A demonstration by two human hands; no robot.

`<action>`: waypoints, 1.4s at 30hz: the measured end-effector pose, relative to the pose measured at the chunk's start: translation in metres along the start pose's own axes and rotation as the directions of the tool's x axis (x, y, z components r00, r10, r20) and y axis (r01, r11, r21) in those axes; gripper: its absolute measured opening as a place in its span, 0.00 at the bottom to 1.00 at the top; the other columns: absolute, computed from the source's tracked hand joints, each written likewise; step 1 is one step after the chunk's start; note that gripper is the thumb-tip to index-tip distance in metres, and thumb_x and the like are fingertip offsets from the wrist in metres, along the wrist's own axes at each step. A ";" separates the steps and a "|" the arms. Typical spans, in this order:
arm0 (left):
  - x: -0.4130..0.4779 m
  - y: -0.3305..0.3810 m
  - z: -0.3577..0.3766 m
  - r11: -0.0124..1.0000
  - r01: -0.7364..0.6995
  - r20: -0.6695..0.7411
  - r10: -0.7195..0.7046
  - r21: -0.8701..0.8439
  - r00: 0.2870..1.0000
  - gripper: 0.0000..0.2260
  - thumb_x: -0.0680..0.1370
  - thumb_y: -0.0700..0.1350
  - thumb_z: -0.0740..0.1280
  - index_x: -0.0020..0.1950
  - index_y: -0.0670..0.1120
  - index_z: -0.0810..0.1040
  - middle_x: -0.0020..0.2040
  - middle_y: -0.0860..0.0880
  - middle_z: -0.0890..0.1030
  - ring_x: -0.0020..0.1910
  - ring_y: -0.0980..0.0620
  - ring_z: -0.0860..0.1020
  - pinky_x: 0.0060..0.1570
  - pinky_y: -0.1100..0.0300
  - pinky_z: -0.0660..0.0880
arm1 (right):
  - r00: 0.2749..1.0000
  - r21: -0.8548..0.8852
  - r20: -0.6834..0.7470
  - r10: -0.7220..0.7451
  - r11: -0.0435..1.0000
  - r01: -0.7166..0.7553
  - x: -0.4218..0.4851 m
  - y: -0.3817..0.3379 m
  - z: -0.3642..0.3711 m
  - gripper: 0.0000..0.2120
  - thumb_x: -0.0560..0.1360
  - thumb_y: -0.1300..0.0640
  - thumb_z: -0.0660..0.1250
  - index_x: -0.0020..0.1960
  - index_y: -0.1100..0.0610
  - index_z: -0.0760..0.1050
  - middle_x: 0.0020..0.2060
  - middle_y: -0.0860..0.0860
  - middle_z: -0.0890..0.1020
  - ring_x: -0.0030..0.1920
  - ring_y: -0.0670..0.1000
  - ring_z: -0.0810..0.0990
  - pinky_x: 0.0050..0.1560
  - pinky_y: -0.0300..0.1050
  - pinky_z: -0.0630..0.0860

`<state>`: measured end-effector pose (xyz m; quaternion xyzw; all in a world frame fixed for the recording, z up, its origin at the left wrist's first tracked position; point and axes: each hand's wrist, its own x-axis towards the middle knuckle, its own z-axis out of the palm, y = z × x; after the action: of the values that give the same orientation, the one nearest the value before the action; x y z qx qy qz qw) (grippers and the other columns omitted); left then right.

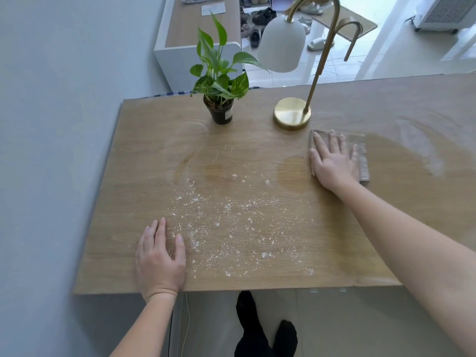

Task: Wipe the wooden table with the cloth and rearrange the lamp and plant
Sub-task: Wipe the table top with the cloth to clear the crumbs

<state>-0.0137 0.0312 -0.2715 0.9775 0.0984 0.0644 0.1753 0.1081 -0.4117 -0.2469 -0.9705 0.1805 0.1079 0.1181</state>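
Note:
The wooden table carries white powder crumbs across its near middle and dusty smears on the right. My right hand lies flat, fingers spread, on a grey-beige cloth just in front of the lamp's round brass base. The lamp has a white shade on a curved brass stem. A green plant in a dark pot stands left of the lamp near the far edge. My left hand rests palm down on the table near its front edge, holding nothing.
A grey wall runs along the table's left side. Beyond the far edge are a white cabinet, several shoes on the floor and a chair back. My feet in black socks stand below the front edge.

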 end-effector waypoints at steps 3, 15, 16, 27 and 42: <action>-0.001 0.001 -0.001 1.000 0.000 0.008 0.000 0.003 1.000 0.31 0.82 0.61 0.56 0.80 0.46 0.72 0.79 0.45 0.73 0.79 0.41 0.68 0.78 0.40 0.65 | 0.986 -0.017 0.012 -0.166 0.986 0.166 -0.038 0.017 0.007 0.27 0.85 0.32 0.36 0.84 0.31 0.39 0.85 0.43 0.40 0.86 0.48 0.38 0.84 0.57 0.34; -0.002 0.001 -0.004 1.000 -0.014 0.017 0.014 -0.009 1.000 0.30 0.82 0.60 0.57 0.80 0.45 0.72 0.79 0.43 0.73 0.79 0.39 0.67 0.78 0.39 0.65 | 0.997 -0.005 -0.011 0.081 0.997 -0.081 -0.174 0.116 0.027 0.29 0.83 0.30 0.33 0.83 0.30 0.38 0.86 0.42 0.40 0.85 0.46 0.37 0.84 0.57 0.37; -0.002 0.002 -0.004 1.000 -0.013 0.016 0.013 -0.013 1.000 0.30 0.82 0.60 0.57 0.80 0.45 0.72 0.79 0.43 0.73 0.79 0.39 0.67 0.78 0.39 0.65 | 0.995 -0.009 -0.016 0.098 0.995 -0.098 -0.184 0.112 0.032 0.29 0.83 0.30 0.33 0.83 0.30 0.38 0.86 0.42 0.40 0.85 0.46 0.37 0.84 0.56 0.37; -0.003 0.002 -0.003 1.000 0.007 0.026 -0.007 -0.005 1.000 0.31 0.82 0.61 0.56 0.81 0.46 0.71 0.79 0.44 0.72 0.80 0.41 0.66 0.78 0.39 0.64 | 0.996 -0.020 -0.040 0.081 0.996 -0.082 -0.237 0.023 0.081 0.30 0.85 0.34 0.35 0.85 0.37 0.35 0.86 0.49 0.37 0.85 0.52 0.35 0.84 0.61 0.36; 0.000 -0.002 0.001 1.000 -0.001 0.025 0.001 -0.012 1.000 0.31 0.83 0.62 0.55 0.81 0.47 0.71 0.80 0.45 0.72 0.80 0.42 0.66 0.79 0.40 0.64 | 0.976 0.066 -0.020 0.218 0.974 -0.216 -0.090 0.046 0.017 0.29 0.85 0.33 0.38 0.85 0.34 0.39 0.87 0.45 0.41 0.86 0.50 0.38 0.84 0.61 0.38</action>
<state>-0.0138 0.0326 -0.2733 0.9771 0.0953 0.0527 0.1826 0.0057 -0.4200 -0.2496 -0.9422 0.2903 0.1010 0.1338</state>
